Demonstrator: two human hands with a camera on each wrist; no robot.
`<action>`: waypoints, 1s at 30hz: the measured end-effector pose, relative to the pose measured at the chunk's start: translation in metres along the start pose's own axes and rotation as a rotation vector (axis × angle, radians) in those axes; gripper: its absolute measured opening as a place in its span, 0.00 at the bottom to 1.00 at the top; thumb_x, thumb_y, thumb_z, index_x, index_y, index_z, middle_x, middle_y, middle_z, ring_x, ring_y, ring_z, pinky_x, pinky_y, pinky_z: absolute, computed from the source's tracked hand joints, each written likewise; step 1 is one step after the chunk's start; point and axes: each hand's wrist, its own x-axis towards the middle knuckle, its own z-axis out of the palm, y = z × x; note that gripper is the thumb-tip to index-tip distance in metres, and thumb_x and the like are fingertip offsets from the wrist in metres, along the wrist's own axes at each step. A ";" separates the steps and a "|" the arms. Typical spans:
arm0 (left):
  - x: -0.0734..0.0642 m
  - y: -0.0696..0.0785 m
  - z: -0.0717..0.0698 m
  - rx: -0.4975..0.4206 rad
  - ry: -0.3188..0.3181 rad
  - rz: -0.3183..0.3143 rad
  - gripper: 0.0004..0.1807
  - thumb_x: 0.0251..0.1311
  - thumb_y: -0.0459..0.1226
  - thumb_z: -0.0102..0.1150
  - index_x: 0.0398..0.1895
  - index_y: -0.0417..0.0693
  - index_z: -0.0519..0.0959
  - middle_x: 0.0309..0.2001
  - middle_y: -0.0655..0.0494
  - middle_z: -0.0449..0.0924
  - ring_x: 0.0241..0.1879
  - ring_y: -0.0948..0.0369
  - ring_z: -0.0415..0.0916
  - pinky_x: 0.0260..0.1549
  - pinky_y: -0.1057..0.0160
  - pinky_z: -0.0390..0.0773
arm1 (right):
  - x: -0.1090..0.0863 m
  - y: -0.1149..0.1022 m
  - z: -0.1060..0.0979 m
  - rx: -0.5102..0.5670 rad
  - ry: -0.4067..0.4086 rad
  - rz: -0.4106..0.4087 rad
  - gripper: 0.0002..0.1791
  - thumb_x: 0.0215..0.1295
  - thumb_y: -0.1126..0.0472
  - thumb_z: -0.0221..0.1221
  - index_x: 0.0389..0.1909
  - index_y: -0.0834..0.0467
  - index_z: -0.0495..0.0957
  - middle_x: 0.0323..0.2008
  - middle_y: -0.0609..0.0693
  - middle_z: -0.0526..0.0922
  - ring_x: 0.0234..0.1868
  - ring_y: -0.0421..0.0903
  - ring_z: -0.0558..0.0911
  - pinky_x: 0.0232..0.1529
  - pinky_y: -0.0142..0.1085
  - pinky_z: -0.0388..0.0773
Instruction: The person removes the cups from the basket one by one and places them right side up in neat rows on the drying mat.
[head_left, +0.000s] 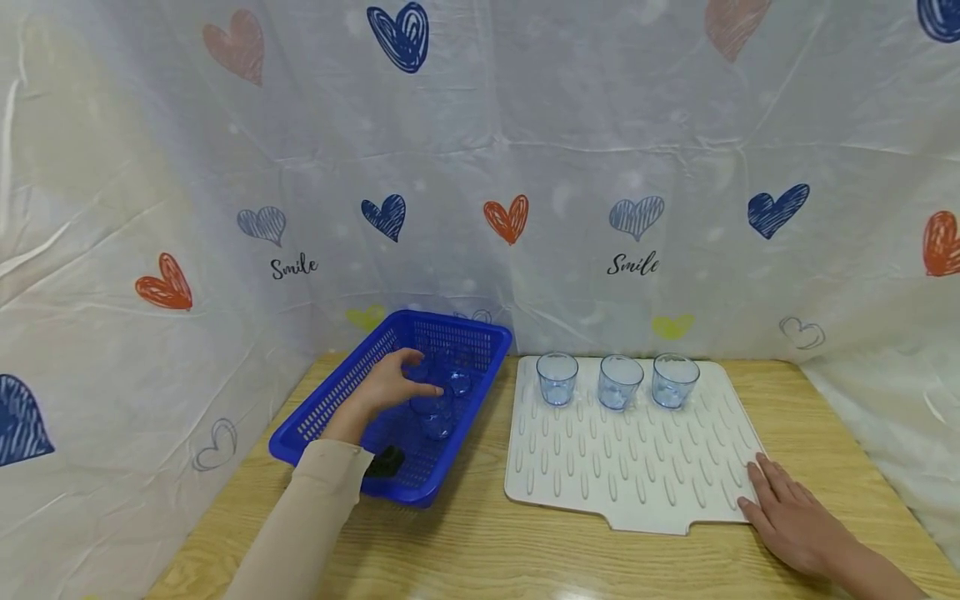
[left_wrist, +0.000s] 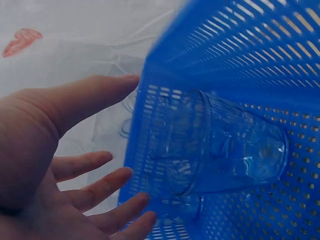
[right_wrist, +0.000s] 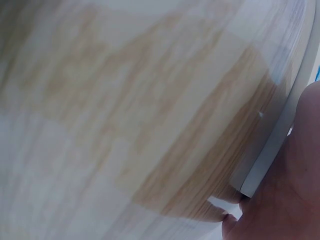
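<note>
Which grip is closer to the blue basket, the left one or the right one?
Left. The left grip is over the blue basket, fingers spread; the right grip is off to the basket's right, at the white mat's right edge.

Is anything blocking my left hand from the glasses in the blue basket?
Nothing visible does. Your left hand is over the blue basket, and no object shows between it and the nearest glass.
</note>
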 end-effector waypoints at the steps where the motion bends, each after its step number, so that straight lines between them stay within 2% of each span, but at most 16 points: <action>1: 0.001 -0.002 0.001 -0.007 -0.014 -0.009 0.46 0.58 0.43 0.75 0.74 0.35 0.63 0.71 0.33 0.65 0.68 0.36 0.65 0.61 0.38 0.73 | 0.000 0.000 0.000 -0.002 0.001 0.000 0.40 0.82 0.46 0.46 0.72 0.80 0.56 0.73 0.79 0.53 0.73 0.77 0.55 0.66 0.72 0.54; 12: 0.008 -0.016 0.008 0.019 -0.125 -0.038 0.52 0.55 0.42 0.77 0.76 0.30 0.58 0.74 0.31 0.61 0.72 0.34 0.60 0.66 0.37 0.68 | 0.001 0.001 0.001 -0.018 0.006 0.002 0.40 0.82 0.46 0.46 0.72 0.80 0.57 0.73 0.79 0.54 0.72 0.77 0.56 0.66 0.72 0.55; 24: 0.007 -0.016 0.010 0.190 -0.193 0.004 0.53 0.52 0.41 0.78 0.76 0.29 0.58 0.73 0.30 0.62 0.72 0.34 0.61 0.67 0.37 0.67 | 0.001 0.001 0.003 -0.040 0.016 0.002 0.39 0.81 0.46 0.47 0.71 0.79 0.58 0.73 0.78 0.55 0.72 0.77 0.57 0.66 0.71 0.57; 30: 0.008 -0.015 0.013 0.243 -0.219 0.011 0.52 0.52 0.39 0.78 0.75 0.30 0.60 0.73 0.31 0.63 0.71 0.35 0.61 0.66 0.38 0.69 | 0.002 0.002 0.002 -0.033 0.010 0.002 0.40 0.81 0.46 0.47 0.72 0.79 0.58 0.73 0.78 0.55 0.72 0.77 0.57 0.66 0.71 0.57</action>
